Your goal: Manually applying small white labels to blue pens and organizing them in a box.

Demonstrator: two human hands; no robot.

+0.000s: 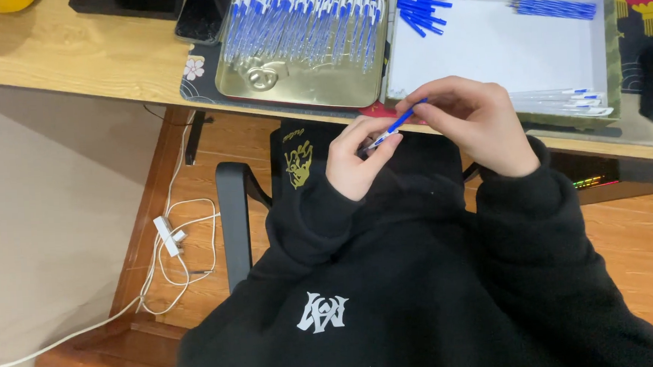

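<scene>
Both hands are gripping one blue pen [396, 125] between them: the left hand's [355, 163] fingers are pinching its lower, clear tip end, the right hand's [480, 123] fingers its upper blue end, the pen slanting up toward the right.

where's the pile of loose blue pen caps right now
In the head view the blue pen caps lie in the upper left corner of the white tray, right of the metal tin of pens, beyond both hands.

Glossy metal tray [301, 95] (gold-toned), matt wooden desk [74, 59], plastic pen [395, 123].
</scene>
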